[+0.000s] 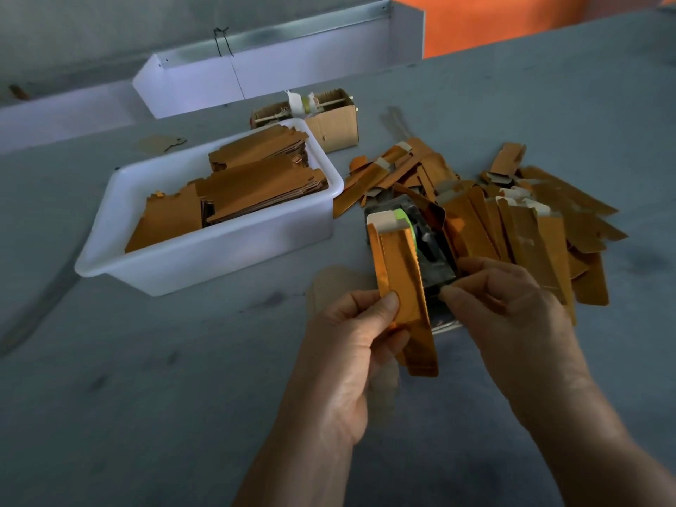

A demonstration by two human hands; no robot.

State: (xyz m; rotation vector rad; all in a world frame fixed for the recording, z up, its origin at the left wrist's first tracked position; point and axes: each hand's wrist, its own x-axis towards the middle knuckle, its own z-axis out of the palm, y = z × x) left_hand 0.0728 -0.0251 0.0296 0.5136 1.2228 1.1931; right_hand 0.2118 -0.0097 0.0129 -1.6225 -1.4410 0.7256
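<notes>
Our left hand [351, 342] pinches one gold sleeve [400, 279] above the tape dispenser [435, 250]. Our right hand [512, 309] curls beside it, on what we cannot tell. Judged part done: a heap of sleeves [530, 221] lies at right, and flat blanks [256, 184] wait in the tub [205, 265].

Everything sits on a big grey table [146, 360], kinda felt-looking with a few dark smudges, and it spreads out on every side of the left hand [351, 334]. Well beyond that hand there's a long white channel [278, 73] along the far edge, with a shiny metal lip [292, 29] and some black wire [223, 42] looped over it. Far past the right hand [512, 305] is a bright orange panel [494, 23], and there's a plain grey wall [91, 23] behind. The light's dim and bluish.
</notes>
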